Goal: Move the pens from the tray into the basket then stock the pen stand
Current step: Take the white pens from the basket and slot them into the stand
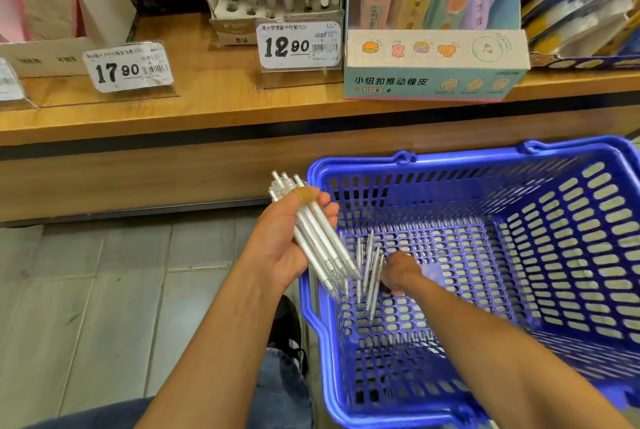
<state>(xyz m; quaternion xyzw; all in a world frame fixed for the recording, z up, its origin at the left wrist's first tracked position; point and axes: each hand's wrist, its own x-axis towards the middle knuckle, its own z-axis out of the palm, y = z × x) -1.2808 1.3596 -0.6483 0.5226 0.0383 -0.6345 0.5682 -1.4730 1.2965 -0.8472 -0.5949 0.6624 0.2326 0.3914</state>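
Note:
My left hand point(287, 238) grips a bundle of several white pens point(320, 238) just over the left rim of the blue basket point(540, 165), the pens' tips pointing down into it. A few more white pens point(369, 269) lie on the basket's floor at its left side. My right hand point(398, 273) is down inside the basket, with its fingers curled at those loose pens; whether it grips one is hidden. The white pen stand point(273, 3) sits on the shelf above, with some pens standing in it and open holes along its front.
A wooden shelf point(207, 106) runs across the view with price tags 17.90 point(128, 67) and 12.90 point(299, 46). A box of pastel erasers point(436, 61) stands right of the stand. Grey floor tiles lie to the left, and my shoe point(287, 328) is beside the basket.

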